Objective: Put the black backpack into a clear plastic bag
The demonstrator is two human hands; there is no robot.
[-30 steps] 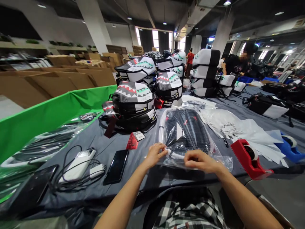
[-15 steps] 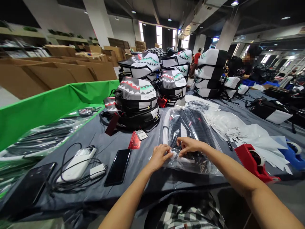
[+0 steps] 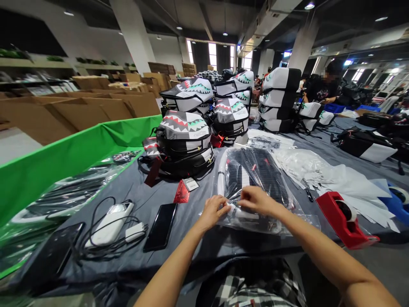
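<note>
A black and white backpack sealed in a clear plastic bag [image 3: 255,179] lies flat on the grey table [image 3: 137,192] in front of me. My left hand [image 3: 215,211] pinches the near edge of the plastic bag. My right hand [image 3: 257,199] is closed on the same plastic edge, a little to the right and almost touching the left. Both hands rest on the bag's near end.
A stack of shark-mouth backpacks [image 3: 185,140] stands behind the bag, more stacks [image 3: 277,100] farther back. A red tape dispenser [image 3: 347,217] sits at right, white sheets [image 3: 322,170] beyond it. A black phone [image 3: 161,226], white power bank [image 3: 111,217] with cables and a green bin [image 3: 64,162] lie left. A person [image 3: 322,83] works far off.
My right hand has moved left from the bag's near right corner to meet my left hand at the bag's edge. The view shifted slightly.
</note>
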